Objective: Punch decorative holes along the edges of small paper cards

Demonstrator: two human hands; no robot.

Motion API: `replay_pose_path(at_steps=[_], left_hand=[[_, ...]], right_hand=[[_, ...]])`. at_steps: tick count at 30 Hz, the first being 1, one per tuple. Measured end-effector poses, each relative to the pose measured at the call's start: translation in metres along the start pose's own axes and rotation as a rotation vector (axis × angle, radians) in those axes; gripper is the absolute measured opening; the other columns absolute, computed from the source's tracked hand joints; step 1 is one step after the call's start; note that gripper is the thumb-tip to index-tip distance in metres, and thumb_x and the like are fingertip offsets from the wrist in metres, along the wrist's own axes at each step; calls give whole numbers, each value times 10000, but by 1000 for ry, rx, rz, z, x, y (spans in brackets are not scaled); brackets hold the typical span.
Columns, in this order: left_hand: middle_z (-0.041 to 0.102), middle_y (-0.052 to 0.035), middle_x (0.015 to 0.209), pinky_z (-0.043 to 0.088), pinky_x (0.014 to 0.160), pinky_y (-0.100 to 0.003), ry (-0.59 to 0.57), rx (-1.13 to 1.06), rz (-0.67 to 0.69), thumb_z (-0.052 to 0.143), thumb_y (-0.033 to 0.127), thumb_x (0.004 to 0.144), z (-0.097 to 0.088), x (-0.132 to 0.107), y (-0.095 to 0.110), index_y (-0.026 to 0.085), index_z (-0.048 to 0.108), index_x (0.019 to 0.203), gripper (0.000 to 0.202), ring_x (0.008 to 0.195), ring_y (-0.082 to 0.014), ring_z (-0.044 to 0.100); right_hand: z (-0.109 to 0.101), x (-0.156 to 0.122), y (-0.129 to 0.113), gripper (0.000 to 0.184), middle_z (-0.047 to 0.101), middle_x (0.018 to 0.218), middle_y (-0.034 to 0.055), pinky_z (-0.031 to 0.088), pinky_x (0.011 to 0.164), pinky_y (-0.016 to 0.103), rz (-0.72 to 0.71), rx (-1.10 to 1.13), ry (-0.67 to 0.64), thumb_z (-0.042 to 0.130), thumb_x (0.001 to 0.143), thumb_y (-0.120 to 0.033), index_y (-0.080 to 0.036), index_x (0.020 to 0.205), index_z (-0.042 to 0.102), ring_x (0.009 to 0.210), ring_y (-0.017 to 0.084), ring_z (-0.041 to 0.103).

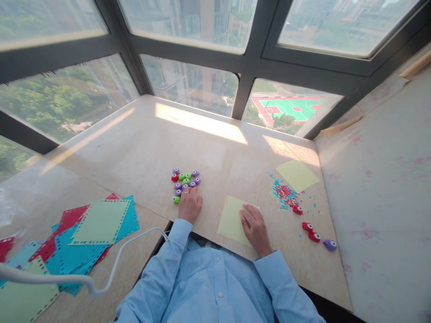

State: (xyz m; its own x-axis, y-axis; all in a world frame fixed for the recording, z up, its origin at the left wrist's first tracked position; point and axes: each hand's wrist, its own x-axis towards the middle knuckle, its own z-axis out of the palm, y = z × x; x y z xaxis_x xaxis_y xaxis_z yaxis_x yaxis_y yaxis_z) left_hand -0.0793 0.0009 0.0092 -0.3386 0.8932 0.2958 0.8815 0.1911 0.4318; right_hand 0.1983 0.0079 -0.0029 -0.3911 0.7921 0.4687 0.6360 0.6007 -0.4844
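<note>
R hand (pixel 256 225) is open w/ fingers loosely bent, resting on the yellow sheet (pixel 230 220). L hand (pixel 190 206) is left of the sheet, fingertips on the mini punches (pixel 186 181) cluster, can't tell if it's gripping one. Right of the sheet: red/blue confetti (pixel 284 193) + loose punches (pixel 314 237). Paper pile (pixel 103 222) w/ notched edges, way left of it.

Yellow sheet (pixel 230 220): smooth, matt paper noted. Edge-punched sheets (pixel 101 224): matt paper or thin card seen. Small punches (pixel 186 181): glossy plastic recorded. Confetti (pixel 284 193): paper-like. Tabletop (pixel 215 166): smooth, faintly mottled, low sheen observed. Window frame (pixel 249 89): satin, metal-like. Panes (pixel 188 22): hazy glass. Wallpaper (pixel 387 202): matt, floral-printed. Shirt (pixel 212 282): woven cloth, matt. Cable (pixel 40 277): smooth plastic sheathing seen.
</note>
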Motion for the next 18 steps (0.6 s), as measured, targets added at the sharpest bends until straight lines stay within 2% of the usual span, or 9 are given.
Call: replay_pose_path(at_steps=[5, 9, 11, 14, 18], left_hand=[[619, -164, 1134, 489, 930, -455, -21, -35, -45, 577, 223, 827, -4, 6, 4, 146, 627, 1111, 298, 1069, -328, 587], [628, -143, 1091, 533, 801, -409, -60, -161, -40, 540, 210, 847, -8, -2, 19, 151, 604, 1141, 307, 851, -251, 634], [635, -124, 1065, 535, 798, -398, -84, -246, 35, 529, 220, 867, -6, -8, 32, 157, 600, 1132, 282, 820, -226, 628], [648, -113, 1081, 507, 908, -415, -146, -338, 240, 545, 253, 885, 2, -16, 53, 173, 599, 1122, 256, 996, -249, 608], [629, -134, 1210, 476, 956, -466, -261, -326, 401, 631, 326, 850, 15, -18, 69, 169, 555, 1221, 410, 1138, -294, 563]], right_hand=[[-1, 1, -1, 221, 671, 1196, 135, 502, 987, 520, 15, 26, 1, 518, 924, -189, -197, 1056, 695, 1175, 272, 586], [-3, 2, -1, 221, 685, 1184, 120, 502, 1001, 503, 45, 113, 43, 522, 922, -189, -212, 1038, 709, 1166, 253, 601], [-5, 3, -1, 221, 696, 1167, 112, 503, 1005, 493, 73, 171, 84, 523, 925, -194, -217, 1041, 710, 1151, 239, 615], [-11, 4, -1, 204, 714, 1111, 105, 526, 976, 470, 157, 240, 165, 533, 928, -214, -220, 1028, 711, 1097, 225, 642], [-22, -2, -1, 186, 718, 1065, 98, 551, 928, 438, 277, 278, 254, 544, 928, -241, -222, 1015, 706, 1041, 215, 659]])
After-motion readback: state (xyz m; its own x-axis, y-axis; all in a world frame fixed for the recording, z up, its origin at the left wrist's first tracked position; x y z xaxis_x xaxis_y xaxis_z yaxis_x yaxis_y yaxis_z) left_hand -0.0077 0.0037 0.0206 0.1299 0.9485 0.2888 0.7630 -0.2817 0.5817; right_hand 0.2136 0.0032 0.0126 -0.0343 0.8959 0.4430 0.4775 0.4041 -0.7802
